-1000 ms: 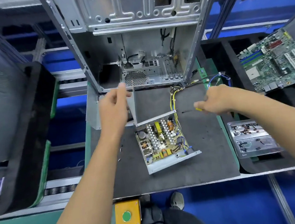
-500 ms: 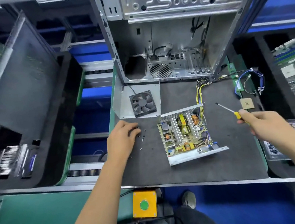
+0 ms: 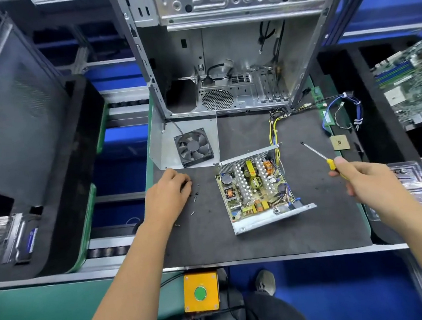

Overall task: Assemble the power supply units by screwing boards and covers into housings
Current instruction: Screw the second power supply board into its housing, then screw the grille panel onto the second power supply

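An open power supply housing with its circuit board lies in the middle of the black mat. The metal cover with a black fan lies flat at the mat's back left. Several small screws are scattered left of the housing. My left hand rests fingers-down on the mat at those screws; whether it holds one is hidden. My right hand grips a yellow-handled screwdriver, tip pointing up-left, right of the housing.
An open computer case stands behind the mat, with yellow wires running to the housing. A CPU chip and cable bundle lie at the right. Black trays hold a motherboard right and parts left. A yellow button box sits below.
My left hand let go of the cover, which now lies flat, and dropped to the loose screws. My right hand drew the screwdriver back to the right.
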Demonstrator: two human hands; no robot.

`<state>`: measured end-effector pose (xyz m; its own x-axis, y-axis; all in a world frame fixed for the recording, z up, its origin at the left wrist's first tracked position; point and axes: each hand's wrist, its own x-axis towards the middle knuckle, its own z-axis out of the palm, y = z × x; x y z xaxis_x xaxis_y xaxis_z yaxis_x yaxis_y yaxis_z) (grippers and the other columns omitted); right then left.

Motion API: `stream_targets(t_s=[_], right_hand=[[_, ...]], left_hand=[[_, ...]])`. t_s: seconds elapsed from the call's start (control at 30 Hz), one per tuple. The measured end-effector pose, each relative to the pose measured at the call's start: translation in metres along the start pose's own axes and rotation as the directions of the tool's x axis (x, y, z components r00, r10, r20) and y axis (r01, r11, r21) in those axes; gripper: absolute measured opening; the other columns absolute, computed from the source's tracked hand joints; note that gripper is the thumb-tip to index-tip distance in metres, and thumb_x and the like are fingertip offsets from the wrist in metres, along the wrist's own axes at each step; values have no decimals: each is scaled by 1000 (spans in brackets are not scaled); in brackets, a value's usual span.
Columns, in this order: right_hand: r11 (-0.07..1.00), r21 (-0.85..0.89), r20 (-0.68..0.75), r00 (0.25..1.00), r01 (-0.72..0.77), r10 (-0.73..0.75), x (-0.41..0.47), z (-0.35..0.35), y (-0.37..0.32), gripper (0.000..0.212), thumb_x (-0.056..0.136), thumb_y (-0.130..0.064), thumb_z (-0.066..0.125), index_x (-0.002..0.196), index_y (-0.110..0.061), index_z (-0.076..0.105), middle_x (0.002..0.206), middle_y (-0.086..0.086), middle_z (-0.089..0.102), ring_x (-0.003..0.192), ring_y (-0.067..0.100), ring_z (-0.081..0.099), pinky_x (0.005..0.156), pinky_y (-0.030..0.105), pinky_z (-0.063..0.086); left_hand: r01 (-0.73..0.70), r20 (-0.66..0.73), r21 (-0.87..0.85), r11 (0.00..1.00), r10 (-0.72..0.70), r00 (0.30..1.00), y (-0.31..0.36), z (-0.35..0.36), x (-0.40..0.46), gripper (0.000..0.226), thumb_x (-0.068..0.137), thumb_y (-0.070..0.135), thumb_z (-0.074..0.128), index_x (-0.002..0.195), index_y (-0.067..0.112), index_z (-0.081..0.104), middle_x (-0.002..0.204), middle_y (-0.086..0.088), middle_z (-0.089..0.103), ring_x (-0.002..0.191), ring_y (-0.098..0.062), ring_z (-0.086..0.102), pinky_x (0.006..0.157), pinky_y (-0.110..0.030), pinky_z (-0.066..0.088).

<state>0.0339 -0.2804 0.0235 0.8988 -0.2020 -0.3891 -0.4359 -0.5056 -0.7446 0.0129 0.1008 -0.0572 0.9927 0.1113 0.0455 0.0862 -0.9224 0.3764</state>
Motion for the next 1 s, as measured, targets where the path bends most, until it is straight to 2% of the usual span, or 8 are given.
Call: stream_targets(t_s=[0.23, 0.37, 0.47, 0.57, 0.67, 0.77, 0.93, 1.0], right_hand=[[996, 86, -31, 999, -27, 30, -11, 12, 22, 46, 92, -64, 45, 80, -28, 72, 51, -10, 52, 57, 13, 48, 63, 33, 40], [995, 74, -16, 998, 60, -59, -19, 25, 34, 43, 71, -69, 47, 74, -28, 57, 60, -11, 55, 60, 14, 48, 58, 31, 39], [989, 100, 127, 984, 109, -121, -26, 30, 42, 37, 57, -55, 75, 89, -40, 63, 85, -12, 69, 77, 11, 63, 73, 28, 48], [987, 48, 287, 944, 153, -160, -31, 33, 45, 56, 58, -43, 88, 108, -47, 63, 111, -20, 69, 101, 9, 65, 88, 33, 49], [974, -19, 311, 927, 225, -208, -32, 37, 44, 50, 74, -26, 85, 110, -52, 61, 110, -24, 67, 104, 0, 62, 91, 28, 45], [968, -46, 307, 926, 248, -222, -32, 41, 41, 46, 79, -21, 81, 112, -47, 62, 108, -32, 66, 102, -4, 61, 88, 22, 43], [968, 1, 310, 920, 250, -238, -31, 44, 36, 34, 83, -12, 77, 102, -32, 59, 111, -30, 67, 92, -2, 64, 86, 25, 43], [961, -15, 304, 917, 277, -260, -31, 43, 33, 39, 84, -14, 77, 90, -42, 51, 110, -30, 68, 87, -1, 63, 80, 24, 42]], left_hand=[[-70, -22, 60, 996, 72, 997, 3, 4, 3, 19, 102, 24, 54, 104, 9, 66, 104, -8, 57, 72, -36, 61, 55, -41, 47], [150, -69, -329, 932, -182, 981, 14, 1, 0, 22, 101, 30, 51, 85, 16, 57, 85, 1, 60, 76, -23, 55, 66, -35, 43], [304, 6, -679, 668, -409, 912, 30, -4, -9, 35, 99, 40, 53, 72, 21, 65, 62, 7, 62, 59, -12, 54, 56, -17, 42], [403, 307, -909, 110, -478, 823, 48, -5, -21, 41, 101, 38, 55, 69, 18, 71, 54, 1, 49, 39, -9, 27, 39, -19, 28], [426, 534, -841, -333, -386, 752, 58, -4, -34, 37, 101, 24, 55, 68, 16, 68, 74, -5, 66, 35, -5, 22, 35, -17, 23], [386, 617, -747, -541, -348, 706, 63, 1, -48, 21, 98, 14, 53, 78, 12, 58, 74, -3, 63, 37, -4, 28, 35, -15, 27], [416, 642, -732, -540, -339, 688, 68, 6, -67, 15, 96, 13, 50, 83, 9, 58, 70, -2, 51, 49, -10, 39, 44, -18, 35], [473, 523, -852, -223, -361, 772, 69, 8, -79, 24, 95, 33, 57, 90, 11, 65, 66, 4, 43, 53, -9, 37, 48, -19, 32]])
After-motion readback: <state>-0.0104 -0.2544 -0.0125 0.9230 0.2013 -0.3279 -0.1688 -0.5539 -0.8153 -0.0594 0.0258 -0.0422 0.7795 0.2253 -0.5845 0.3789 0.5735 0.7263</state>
